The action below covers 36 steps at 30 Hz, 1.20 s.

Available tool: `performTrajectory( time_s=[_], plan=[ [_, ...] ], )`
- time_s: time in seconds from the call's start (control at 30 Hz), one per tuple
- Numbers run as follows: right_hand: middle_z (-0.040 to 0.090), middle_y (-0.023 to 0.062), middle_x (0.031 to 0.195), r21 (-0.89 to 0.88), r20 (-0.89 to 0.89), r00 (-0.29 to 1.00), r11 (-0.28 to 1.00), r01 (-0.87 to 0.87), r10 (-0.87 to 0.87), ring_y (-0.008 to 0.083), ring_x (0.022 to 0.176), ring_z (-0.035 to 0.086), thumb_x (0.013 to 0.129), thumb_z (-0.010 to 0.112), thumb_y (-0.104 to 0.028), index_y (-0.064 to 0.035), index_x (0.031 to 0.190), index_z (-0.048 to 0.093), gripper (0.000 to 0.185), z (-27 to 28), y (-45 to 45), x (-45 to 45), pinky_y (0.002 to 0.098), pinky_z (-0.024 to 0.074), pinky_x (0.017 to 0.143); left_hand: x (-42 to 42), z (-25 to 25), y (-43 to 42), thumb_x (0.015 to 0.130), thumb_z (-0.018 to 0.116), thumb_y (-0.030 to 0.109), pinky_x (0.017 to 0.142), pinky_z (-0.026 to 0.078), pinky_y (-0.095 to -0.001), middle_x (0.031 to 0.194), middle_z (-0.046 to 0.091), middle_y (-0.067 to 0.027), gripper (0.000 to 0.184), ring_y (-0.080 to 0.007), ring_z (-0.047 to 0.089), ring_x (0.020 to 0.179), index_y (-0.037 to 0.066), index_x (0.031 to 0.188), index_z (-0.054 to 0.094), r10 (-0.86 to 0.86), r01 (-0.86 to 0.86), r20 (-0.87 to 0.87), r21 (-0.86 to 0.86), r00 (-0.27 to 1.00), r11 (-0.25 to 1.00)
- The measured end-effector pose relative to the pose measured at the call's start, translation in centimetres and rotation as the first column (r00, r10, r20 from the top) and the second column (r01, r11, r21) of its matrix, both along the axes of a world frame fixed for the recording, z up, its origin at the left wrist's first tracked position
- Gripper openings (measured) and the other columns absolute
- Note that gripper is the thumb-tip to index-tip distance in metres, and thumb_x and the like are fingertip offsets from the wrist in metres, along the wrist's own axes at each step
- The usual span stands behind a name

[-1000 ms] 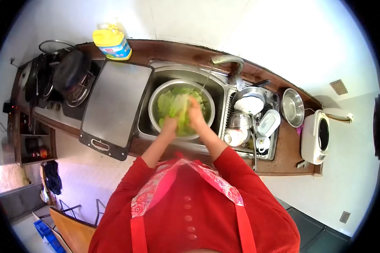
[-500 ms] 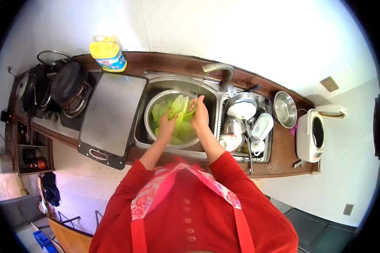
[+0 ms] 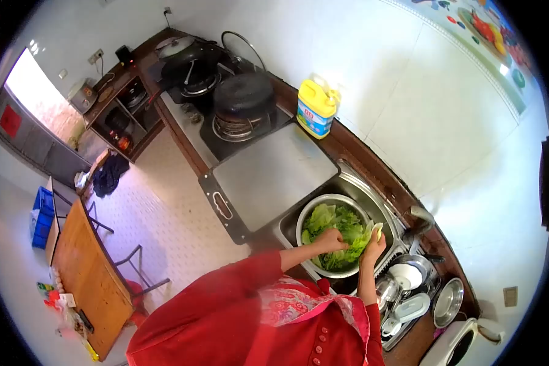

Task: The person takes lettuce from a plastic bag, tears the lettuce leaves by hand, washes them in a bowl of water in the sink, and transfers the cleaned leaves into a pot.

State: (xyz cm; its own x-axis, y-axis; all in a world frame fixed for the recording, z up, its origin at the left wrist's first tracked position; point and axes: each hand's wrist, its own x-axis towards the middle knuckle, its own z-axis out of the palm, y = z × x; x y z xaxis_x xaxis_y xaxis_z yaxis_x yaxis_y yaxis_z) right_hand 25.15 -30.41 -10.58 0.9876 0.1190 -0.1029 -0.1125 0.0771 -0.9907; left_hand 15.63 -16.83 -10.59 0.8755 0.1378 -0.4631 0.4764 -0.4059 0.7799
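Green lettuce leaves (image 3: 349, 223) fill a round steel bowl (image 3: 303, 221) that stands in the sink (image 3: 375, 194). My right hand (image 3: 374, 246) is over the bowl's right rim, closed on a pale-ribbed lettuce leaf (image 3: 369, 235). Above the middle of the bowl is my left hand (image 3: 330, 241), its fingers curled together against the greens. Whatever those fingers pinch is hidden from view. The faucet (image 3: 419, 221) rises behind the sink, to the right of my right hand.
A flat grey board (image 3: 271, 174) lies left of the sink. Behind it stands a yellow jug (image 3: 316, 108). Farther left, a black pot (image 3: 244, 97) sits on the stove. Dishes (image 3: 409, 277) crowd the rack at right, near a steel basin (image 3: 448, 303).
My view has swung left, showing more of the stove, floor and wooden table. The bowl now appears lower and farther right. Both hands remain over the lettuce.
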Motion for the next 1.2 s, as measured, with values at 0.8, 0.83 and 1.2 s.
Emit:
performTrajectory(
  time_s=[0.8,0.83,1.2],
  plan=[
    [0.057,0.0089,0.109,-0.145,0.226,0.852,0.881,-0.45,0.472,0.017,0.099,0.052,0.087,0.049,-0.022,0.0024,0.115,0.054,0.037,0.8,-0.4,-3.0,0.0317,0.0412,0.087,1.4,3.7,-1.9,0.063,0.059,0.02,0.061,0.045,-0.0423,0.071,0.063,-0.015,0.016,-0.0316,0.059,0.066,0.008,0.07,0.067,0.068,-0.126,0.772,0.016,0.632,0.992],
    [0.057,0.0095,0.108,0.033,0.073,0.837,0.837,-0.546,0.543,0.0175,0.098,0.053,0.088,0.049,-0.02,0.0031,0.117,0.054,0.038,1.8,-0.5,-2.2,0.0319,0.0418,0.087,1.2,3.8,-2.4,0.062,0.06,0.019,0.063,0.045,-0.0418,0.074,0.063,-0.0159,0.017,-0.0318,0.059,0.07,0.007,0.072,0.067,0.186,-0.219,0.765,-0.06,0.616,0.974],
    [0.042,-0.0012,0.059,-0.373,-0.155,0.945,0.868,-0.326,0.289,0.0099,0.051,0.037,0.091,0.048,-0.035,-0.0079,0.072,0.049,0.033,-3.1,3.0,1.9,0.0267,0.0299,0.045,-4.3,1.3,-0.7,0.062,0.063,0.012,0.07,0.042,-0.0465,0.08,0.055,-0.0187,0.018,-0.0361,0.053,0.081,0.001,0.076,0.061,0.287,-0.373,0.517,0.067,0.806,0.925]
  ],
)
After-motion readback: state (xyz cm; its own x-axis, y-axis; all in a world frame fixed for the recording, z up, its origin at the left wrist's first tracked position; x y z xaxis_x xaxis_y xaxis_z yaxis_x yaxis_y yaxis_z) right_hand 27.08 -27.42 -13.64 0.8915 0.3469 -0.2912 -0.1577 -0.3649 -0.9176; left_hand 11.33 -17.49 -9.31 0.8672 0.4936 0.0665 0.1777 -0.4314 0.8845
